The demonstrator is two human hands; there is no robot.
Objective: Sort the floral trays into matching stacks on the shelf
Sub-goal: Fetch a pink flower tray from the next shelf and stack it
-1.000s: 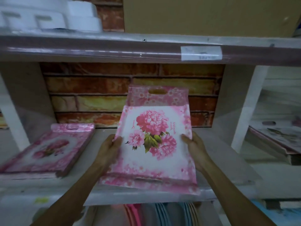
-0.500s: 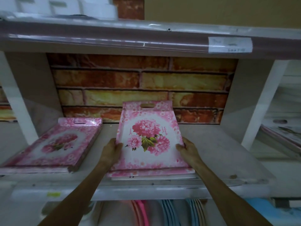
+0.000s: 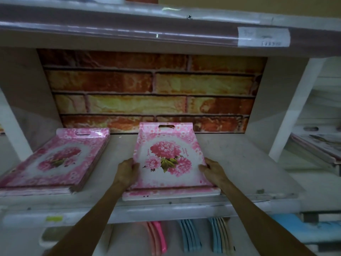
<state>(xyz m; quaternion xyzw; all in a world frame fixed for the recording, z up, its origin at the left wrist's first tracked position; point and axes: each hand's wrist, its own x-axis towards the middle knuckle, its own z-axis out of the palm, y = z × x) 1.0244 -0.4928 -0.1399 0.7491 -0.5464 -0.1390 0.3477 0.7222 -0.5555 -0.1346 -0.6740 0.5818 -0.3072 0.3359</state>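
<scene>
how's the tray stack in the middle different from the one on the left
The middle stack is low, a few trays, gripped by the left hand and right hand; the left stack is taller and untouched. The middle one lies square to the shelf edge, the left one angled. Both are pink floral trays with handle slots.

Two stacks of pink floral plastic trays: left stack [image 3: 55,159], middle stack [image 3: 169,163]. Two hands: left hand [image 3: 127,170], right hand [image 3: 212,169]. One white price label [image 3: 263,36].

Dim light falls on a white shelf unit [image 3: 239,159] backed by a brick-pattern panel [image 3: 151,89].
</scene>
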